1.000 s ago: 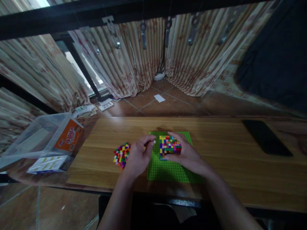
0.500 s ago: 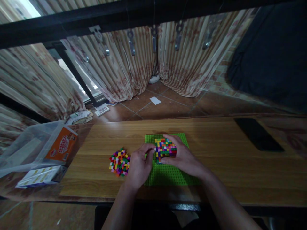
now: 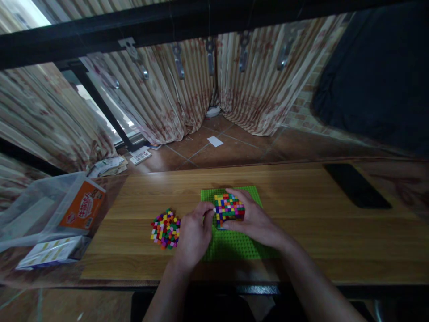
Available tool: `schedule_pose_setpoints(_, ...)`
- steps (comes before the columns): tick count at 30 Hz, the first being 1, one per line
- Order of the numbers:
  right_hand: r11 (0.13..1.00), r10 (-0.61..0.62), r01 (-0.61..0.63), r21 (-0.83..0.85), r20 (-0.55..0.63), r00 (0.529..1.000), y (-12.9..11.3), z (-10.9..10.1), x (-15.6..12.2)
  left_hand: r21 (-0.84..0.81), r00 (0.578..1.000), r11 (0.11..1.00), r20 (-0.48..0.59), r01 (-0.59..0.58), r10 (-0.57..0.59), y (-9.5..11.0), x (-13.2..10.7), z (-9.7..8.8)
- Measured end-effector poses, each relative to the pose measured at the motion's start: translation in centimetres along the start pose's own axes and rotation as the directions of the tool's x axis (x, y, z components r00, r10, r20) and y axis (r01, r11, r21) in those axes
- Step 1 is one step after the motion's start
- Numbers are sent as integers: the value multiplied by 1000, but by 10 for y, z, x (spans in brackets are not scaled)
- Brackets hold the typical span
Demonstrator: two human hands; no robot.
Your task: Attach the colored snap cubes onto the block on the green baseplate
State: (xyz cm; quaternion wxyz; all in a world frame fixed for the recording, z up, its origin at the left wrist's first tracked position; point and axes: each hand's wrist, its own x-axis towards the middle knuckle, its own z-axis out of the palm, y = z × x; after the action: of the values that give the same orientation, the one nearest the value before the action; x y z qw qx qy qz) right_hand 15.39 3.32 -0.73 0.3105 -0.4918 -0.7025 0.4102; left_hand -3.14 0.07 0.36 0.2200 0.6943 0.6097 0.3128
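Observation:
A green studded baseplate (image 3: 234, 243) lies on the wooden table (image 3: 301, 232). On it stands a block of many-coloured small bricks (image 3: 229, 208). My right hand (image 3: 256, 219) wraps round the block's right side, fingers curled over its far edge. My left hand (image 3: 194, 232) pinches at the block's left edge with thumb and forefinger together; what is between them is too small to make out. A loose heap of coloured small bricks (image 3: 165, 229) lies on the table just left of my left hand.
A clear plastic bin (image 3: 30, 210) with an orange box (image 3: 82, 208) in it stands at the table's left end, a flat white box (image 3: 52, 251) in front of it. A black phone (image 3: 357, 185) lies at the far right. Curtains hang beyond the table.
My left hand's pinch has drawn in to the block's left edge. The view has shifted slightly; the block and my right hand have stayed together on the baseplate.

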Motion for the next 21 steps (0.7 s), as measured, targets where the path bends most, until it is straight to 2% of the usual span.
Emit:
schedule_pose_setpoints(15,1000,-10,11,5,-17,1000,1,1,0,87,999,995,-19,-44,46,5,-3,2)
schedule_pose_setpoints(21,1000,-25,25,9,-23,999,1,1,0,-11,996,998,-67,-64,64,10,-3,4)
